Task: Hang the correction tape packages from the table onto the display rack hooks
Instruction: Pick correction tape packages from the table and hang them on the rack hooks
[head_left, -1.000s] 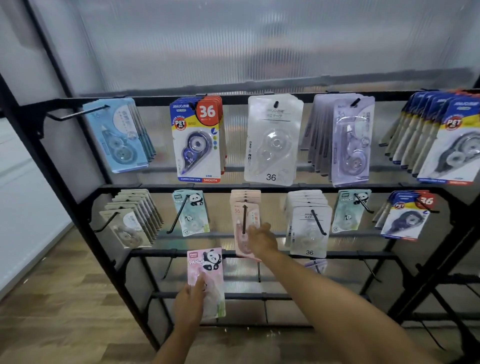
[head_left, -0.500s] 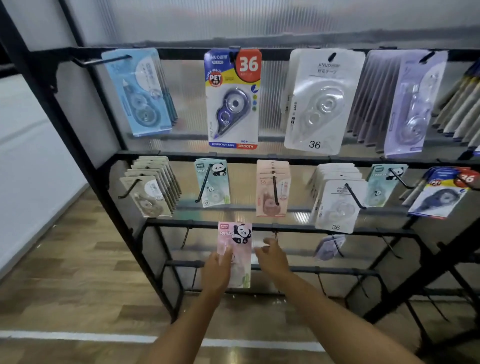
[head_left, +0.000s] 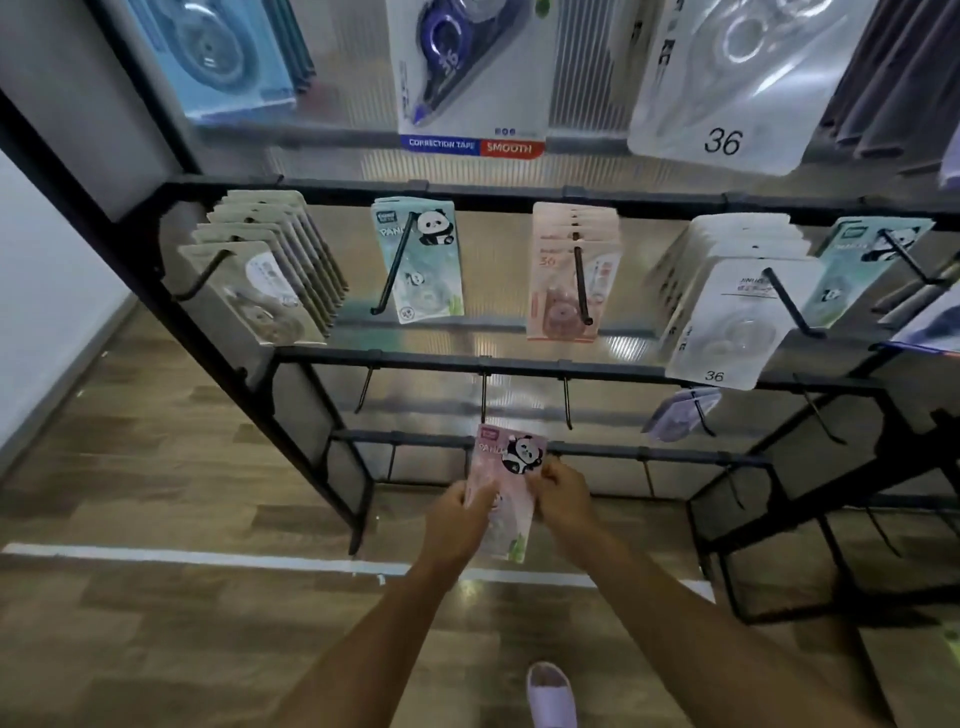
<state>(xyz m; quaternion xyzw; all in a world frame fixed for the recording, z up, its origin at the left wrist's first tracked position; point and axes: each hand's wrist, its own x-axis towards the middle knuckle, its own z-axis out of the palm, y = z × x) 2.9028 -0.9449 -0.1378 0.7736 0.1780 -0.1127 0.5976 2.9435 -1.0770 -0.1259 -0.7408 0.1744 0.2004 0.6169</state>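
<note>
A pink panda correction tape package (head_left: 506, 467) is held upright in front of the lower part of the black display rack (head_left: 571, 366). My left hand (head_left: 457, 517) grips its left edge. My right hand (head_left: 563, 493) pinches its right edge near the panda picture. The package's top sits just below the tip of a bare hook (head_left: 483, 397) on the third bar. Whether the hook is through the package's hole I cannot tell.
The middle row holds beige packs (head_left: 270, 275), a green panda pack (head_left: 421, 265), pink packs (head_left: 571, 275) and white packs (head_left: 727, 312). Bare hooks (head_left: 567, 402) flank the package. A purple pack (head_left: 680, 413) hangs lower right. A shoe (head_left: 550, 693) stands on the wood floor.
The view has tilted down and closer to the lower rack. My right hand left the pink packs on the middle row and now holds the panda package together with my left hand, under a lower hook.
</note>
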